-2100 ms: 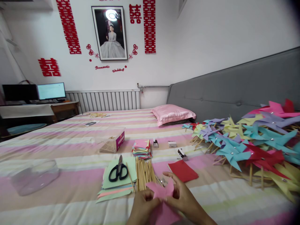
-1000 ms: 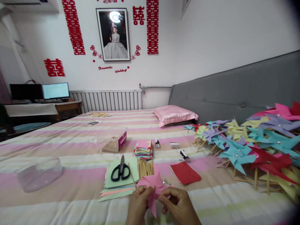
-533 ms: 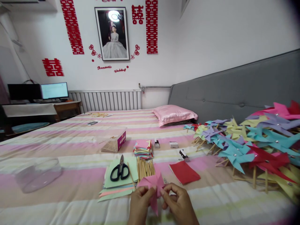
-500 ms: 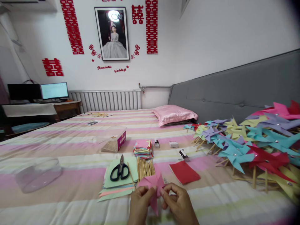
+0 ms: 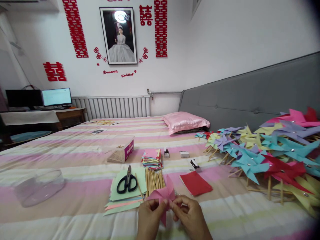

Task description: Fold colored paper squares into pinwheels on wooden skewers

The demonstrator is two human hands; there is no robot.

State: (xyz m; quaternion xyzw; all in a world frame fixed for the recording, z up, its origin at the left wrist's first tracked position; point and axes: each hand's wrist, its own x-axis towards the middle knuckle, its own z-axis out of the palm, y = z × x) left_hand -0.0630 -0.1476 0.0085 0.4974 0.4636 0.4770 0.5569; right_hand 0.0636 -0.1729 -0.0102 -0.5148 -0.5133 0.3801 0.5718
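Note:
A pink paper pinwheel [image 5: 161,193] is between my hands, close to the bed's near side. My left hand [image 5: 151,213] is closed on its left part, the thumb pressing near the centre. My right hand [image 5: 186,213] pinches the paper at the centre's right, thumb and forefinger together; whether a pin is between them I cannot tell. Just beyond lies a bundle of wooden sticks [image 5: 154,180]. To the left, black-handled scissors [image 5: 128,181] rest on a stack of coloured paper sheets [image 5: 120,201]. A red paper square [image 5: 196,183] lies on the right.
Many finished pinwheels [image 5: 252,163] are heaped at the right by the grey headboard [image 5: 237,90]. Farther out are a pile of small paper pieces [image 5: 152,158], small boxes [image 5: 184,154], and a cardboard box [image 5: 121,151]. A clear plastic container [image 5: 40,188] sits at left.
My right fingers have moved in closer to the pinwheel's centre, beside my left thumb. The pinwheel has shifted slightly, and the whole view has moved a little.

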